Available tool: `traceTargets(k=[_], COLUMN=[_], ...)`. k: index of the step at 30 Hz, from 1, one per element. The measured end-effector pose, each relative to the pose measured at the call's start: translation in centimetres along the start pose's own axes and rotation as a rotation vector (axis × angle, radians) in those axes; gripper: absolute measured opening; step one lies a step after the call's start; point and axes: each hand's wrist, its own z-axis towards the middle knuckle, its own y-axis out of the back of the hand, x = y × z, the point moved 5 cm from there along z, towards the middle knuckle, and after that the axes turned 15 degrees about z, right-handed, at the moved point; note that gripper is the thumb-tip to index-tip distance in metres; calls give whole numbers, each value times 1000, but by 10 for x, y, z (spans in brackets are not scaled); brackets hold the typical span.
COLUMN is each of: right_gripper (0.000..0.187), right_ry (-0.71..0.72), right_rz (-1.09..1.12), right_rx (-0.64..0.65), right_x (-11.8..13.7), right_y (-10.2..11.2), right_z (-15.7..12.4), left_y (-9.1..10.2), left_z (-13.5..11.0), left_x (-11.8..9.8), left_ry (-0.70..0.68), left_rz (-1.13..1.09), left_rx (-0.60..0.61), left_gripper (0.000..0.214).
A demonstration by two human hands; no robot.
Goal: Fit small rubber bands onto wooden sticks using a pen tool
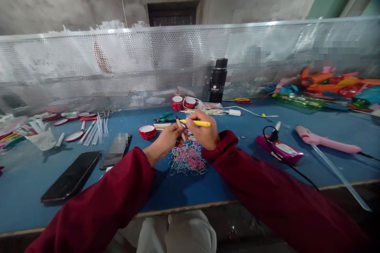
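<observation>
Stick (179,123) stands tilted, pinched in the grip of my left hand (168,140), so the yellow pen (198,123), pinched by my right hand (204,134), meets it; bands (188,160) lie handy at 6 o'clock.

Landmark: rubber-band pile (187,161). Its far edge is hidden under my left hand (166,140) and right hand (204,132). Just beyond it, the pale stick (179,125) disappears into my left fingers; its lower end is unseen. My right thumb covers the middle of the yellow tool (198,123).

Left of the pile: the phone (116,149) is blurred out. Far right: the toy heap (341,83) is cut by the frame edge. The glue gun (326,142) cord leaves the frame. Beyond, up right: blurred patches on the mesh screen (148,63).
</observation>
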Motion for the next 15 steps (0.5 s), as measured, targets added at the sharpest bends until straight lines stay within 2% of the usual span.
traceTargets(k=[15], right_gripper=[20], right_ry=[14], right_rz=[24], right_rx=[-8], right_x=[1], right_y=[0], right_z=[0], left_y=[-1], left_z=[0], left_x=[0], left_ry=[-4], left_rz=[1], left_rx=[14], left_gripper=[26])
